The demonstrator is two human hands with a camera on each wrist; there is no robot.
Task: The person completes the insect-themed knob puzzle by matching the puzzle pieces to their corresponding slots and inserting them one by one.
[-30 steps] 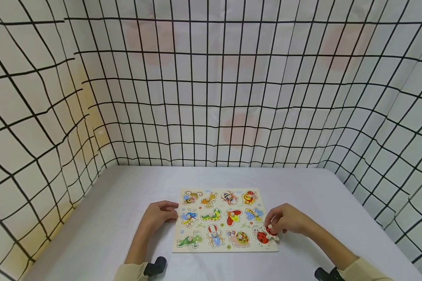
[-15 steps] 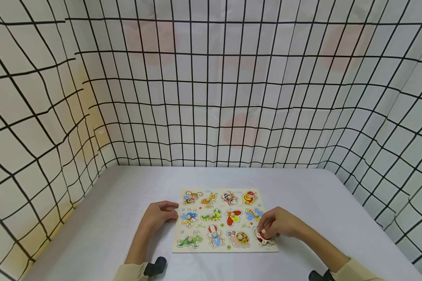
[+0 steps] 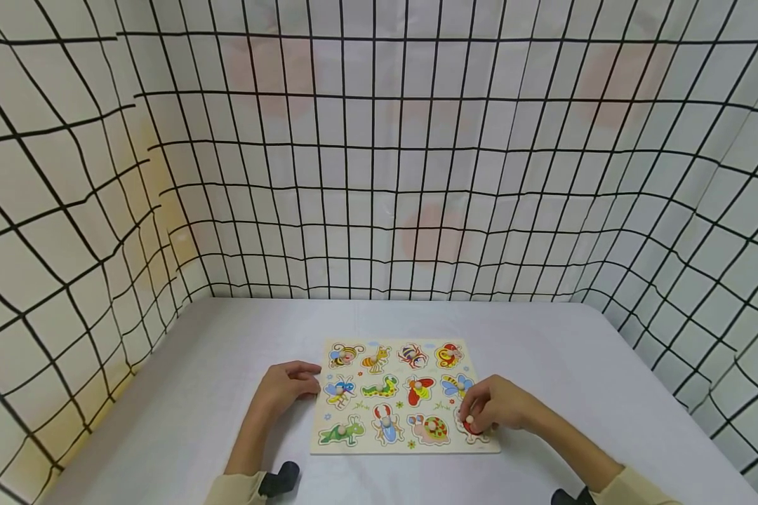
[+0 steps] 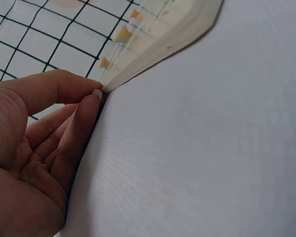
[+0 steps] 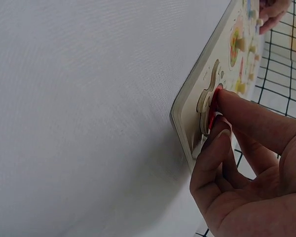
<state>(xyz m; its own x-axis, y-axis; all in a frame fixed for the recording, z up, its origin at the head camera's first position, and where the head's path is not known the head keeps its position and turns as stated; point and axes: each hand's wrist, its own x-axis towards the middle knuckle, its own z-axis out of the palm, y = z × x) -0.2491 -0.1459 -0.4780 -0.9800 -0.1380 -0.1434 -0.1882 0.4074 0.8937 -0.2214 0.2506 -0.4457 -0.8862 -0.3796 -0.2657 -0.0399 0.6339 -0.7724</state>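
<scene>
A wooden peg puzzle board (image 3: 396, 442) with insect pictures lies on the white table in the head view. My right hand (image 3: 494, 405) pinches the red ladybug puzzle piece (image 3: 473, 428) over the board's front right corner. Fingers cover much of that piece. From the right wrist view, the ladybug piece (image 5: 204, 106) sits slightly tilted, its edge standing above the board around its recess. At the opposite side, my left hand (image 3: 286, 384) rests on the table with its fingertips touching the board's left edge; in the left wrist view those fingertips meet the board edge (image 4: 163, 52).
Several other knobbed pieces, such as a snail (image 3: 436, 429), a stag beetle (image 3: 387, 428) and a caterpillar (image 3: 380, 386), sit in the board. A black wire grid (image 3: 379, 189) backed by white sheeting surrounds the table (image 3: 227, 337) at the back and sides.
My right hand has moved left with the ladybug piece, from the board's right edge to over its ladybug spot, and the piece now sits lower there. The left hand has stayed still.
</scene>
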